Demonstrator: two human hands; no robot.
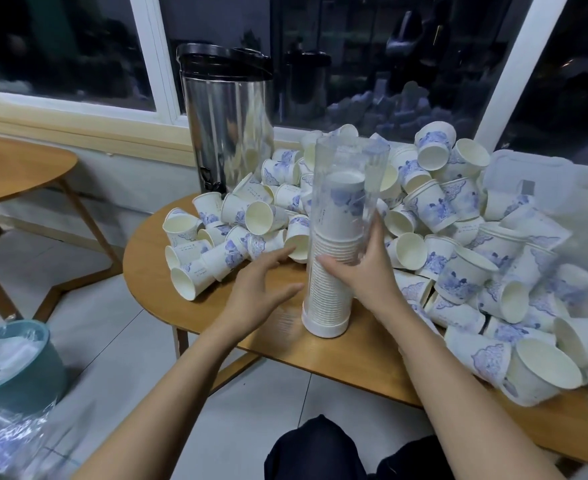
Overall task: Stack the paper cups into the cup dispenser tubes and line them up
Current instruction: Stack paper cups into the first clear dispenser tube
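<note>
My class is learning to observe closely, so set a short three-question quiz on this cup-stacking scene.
1. True or false: the clear tube lies flat on the table.
2. The right hand: A grips the tube; B rests on the table; C is out of view.
3. Fill in: the left hand holds ____.
Key: 1 false, it stands upright; 2 A; 3 nothing.

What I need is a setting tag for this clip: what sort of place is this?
Likely a drinks or break corner, perhaps in an office: a steel drinks urn stands by a dark window, loose paper cups litter a round wooden table, and a clear cup dispenser tube is part filled.
</note>
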